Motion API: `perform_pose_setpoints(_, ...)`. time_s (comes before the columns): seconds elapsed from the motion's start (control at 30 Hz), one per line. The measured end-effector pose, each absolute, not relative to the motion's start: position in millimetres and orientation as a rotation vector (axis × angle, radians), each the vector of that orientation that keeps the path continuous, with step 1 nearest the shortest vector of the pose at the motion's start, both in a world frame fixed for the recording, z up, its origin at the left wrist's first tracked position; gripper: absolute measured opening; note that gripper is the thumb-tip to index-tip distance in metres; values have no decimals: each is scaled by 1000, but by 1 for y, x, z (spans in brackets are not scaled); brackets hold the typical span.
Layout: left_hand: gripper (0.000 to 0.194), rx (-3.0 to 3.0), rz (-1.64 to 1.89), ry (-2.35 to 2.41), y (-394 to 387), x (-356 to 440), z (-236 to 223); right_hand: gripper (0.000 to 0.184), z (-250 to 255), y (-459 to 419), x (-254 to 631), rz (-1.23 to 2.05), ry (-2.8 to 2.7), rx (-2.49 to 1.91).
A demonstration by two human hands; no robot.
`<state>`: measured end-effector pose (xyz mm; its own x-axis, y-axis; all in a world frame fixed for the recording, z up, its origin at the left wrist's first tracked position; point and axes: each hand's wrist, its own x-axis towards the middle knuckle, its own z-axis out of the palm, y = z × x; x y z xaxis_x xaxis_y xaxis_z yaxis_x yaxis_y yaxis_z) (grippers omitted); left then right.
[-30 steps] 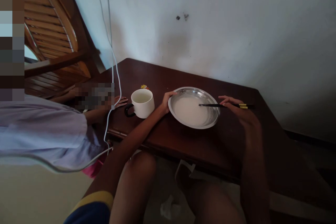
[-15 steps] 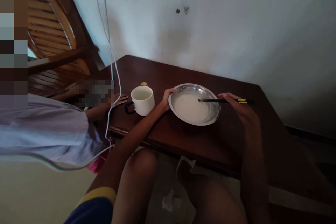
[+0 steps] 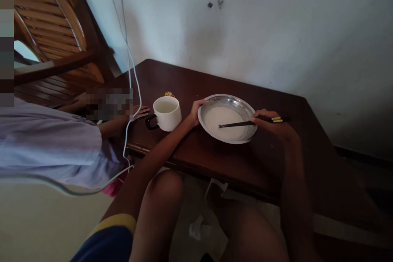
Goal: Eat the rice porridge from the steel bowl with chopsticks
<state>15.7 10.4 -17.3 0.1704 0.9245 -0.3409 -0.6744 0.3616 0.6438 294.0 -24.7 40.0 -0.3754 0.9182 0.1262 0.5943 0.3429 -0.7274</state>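
A shiny metal bowl (image 3: pixel 250 133) on the dark wooden table holds a pale, milky mixture (image 3: pixel 225 120). My left hand (image 3: pixel 198 110) grips the bowl's left rim, thumb side over the edge. In my right hand (image 3: pixel 270 123) is a pair of black chopsticks (image 3: pixel 236 124) with yellow bands near the back end. Their tips reach over the middle of the bowl, at the mixture's surface. Left of the bowl stands a white mug (image 3: pixel 168 116) with a black handle, close to my left forearm.
White cables (image 3: pixel 135 73) hang down at the table's left side. Beside them another person's hand (image 3: pixel 141 111) rests on the table (image 3: pixel 196 155). A wooden chair (image 3: pixel 58 20) stands at left, and a wall rises behind. A small yellow figure (image 3: pixel 168 94) lies behind the mug.
My right hand has shifted a little left, and the chopstick tips have moved left and down across the mixture. My left hand stays on the rim.
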Motion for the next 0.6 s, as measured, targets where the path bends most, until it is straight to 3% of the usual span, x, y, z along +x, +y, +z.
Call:
perform_pose_setpoints(0.2, 24, 418, 1153, 778, 13, 14, -21, 36, 22, -10, 282, 622, -1964, -1358)
perform_pose_setpoints(0.6, 22, 450, 1157, 817, 14, 15, -22, 37, 36, -12, 318, 841, -1696, -1353)
